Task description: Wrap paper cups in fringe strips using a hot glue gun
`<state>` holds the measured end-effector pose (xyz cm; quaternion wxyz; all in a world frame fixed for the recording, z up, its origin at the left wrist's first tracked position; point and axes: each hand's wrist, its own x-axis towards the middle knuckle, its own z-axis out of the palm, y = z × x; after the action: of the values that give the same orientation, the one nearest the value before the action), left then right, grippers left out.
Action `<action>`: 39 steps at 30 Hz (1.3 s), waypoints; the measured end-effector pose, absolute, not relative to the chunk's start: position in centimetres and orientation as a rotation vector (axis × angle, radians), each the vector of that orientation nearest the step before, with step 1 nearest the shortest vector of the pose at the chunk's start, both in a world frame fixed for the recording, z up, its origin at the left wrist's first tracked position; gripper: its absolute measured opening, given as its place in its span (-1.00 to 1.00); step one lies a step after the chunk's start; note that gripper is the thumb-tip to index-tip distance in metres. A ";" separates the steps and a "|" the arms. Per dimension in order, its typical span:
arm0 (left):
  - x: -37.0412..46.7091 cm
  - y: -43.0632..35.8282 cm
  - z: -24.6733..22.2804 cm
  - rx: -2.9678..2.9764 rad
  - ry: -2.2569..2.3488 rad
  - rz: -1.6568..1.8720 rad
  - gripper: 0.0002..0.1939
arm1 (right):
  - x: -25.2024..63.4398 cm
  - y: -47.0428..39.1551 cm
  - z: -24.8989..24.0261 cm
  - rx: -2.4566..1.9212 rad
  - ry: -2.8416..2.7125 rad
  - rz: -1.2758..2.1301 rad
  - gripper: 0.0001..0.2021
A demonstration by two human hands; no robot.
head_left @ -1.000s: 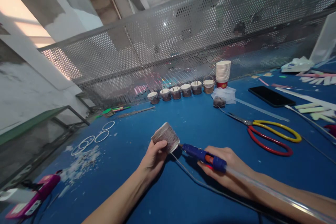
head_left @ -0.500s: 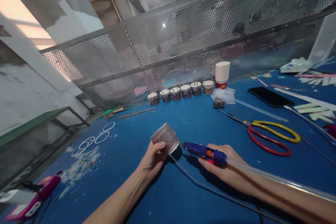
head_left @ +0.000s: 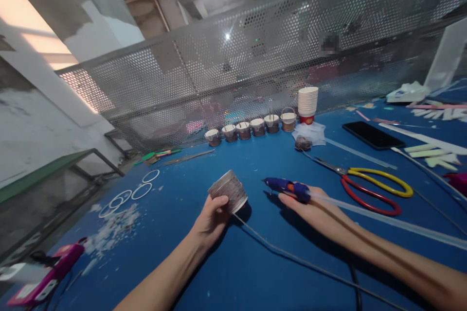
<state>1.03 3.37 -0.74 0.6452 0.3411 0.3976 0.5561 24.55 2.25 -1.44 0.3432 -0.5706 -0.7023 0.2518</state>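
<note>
My left hand (head_left: 214,216) is closed round a paper cup (head_left: 229,190) wrapped in grey-brown cord, tilted on its side above the blue table. From the cup a loose length of cord (head_left: 292,256) trails to the lower right. A blue hot glue gun (head_left: 288,188) with a long clear glue stick (head_left: 383,221) at its back is gripped in my right hand (head_left: 312,206). Its nozzle points left, a short gap away from the cup. Right of that hand lie scissors (head_left: 375,189) with one yellow and one red handle.
Several cord-wrapped cups (head_left: 258,127) stand in a row by the perforated metal screen (head_left: 204,73), beside a stack of white cups (head_left: 308,102). A phone (head_left: 372,134) lies at right. White rings (head_left: 141,190), glue scraps (head_left: 115,228) and a pink power strip (head_left: 54,272) are at left.
My right hand has drawn the glue gun back to the right and slightly up, so its nozzle has left the cup's edge. My left hand and the cup have hardly moved.
</note>
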 end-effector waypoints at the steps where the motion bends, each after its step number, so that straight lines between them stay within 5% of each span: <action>1: 1.0 3.4 -0.8 0.784 0.916 1.264 -0.42 | 24.7 2.7 -1.8 -1.533 -1.860 0.576 -0.73; 16: 1.7 3.3 -1.0 0.898 0.994 1.346 -0.45 | 29.0 -1.0 0.2 -1.641 -2.015 0.353 -0.69; 21: 2.4 2.7 -0.7 0.948 0.987 1.326 -0.40 | 24.8 -2.8 0.7 -1.339 -1.956 0.790 -0.93; 24: 2.6 2.3 -0.6 0.970 1.004 1.334 -0.42 | 21.0 -1.6 0.1 -1.263 -1.769 1.116 -0.81; 29: 2.6 2.0 -0.4 0.920 1.040 1.399 -0.54 | 18.0 -0.3 -0.9 -1.199 -1.449 1.620 -0.89; 39: 2.9 2.0 -0.6 0.932 1.078 1.314 -0.44 | 18.7 0.0 -0.6 -1.139 -1.564 1.191 -0.92</action>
<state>2.86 1.96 -0.59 0.5659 0.3964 0.4583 0.5590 18.74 0.05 -0.63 0.4210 -0.4548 -0.6244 0.4754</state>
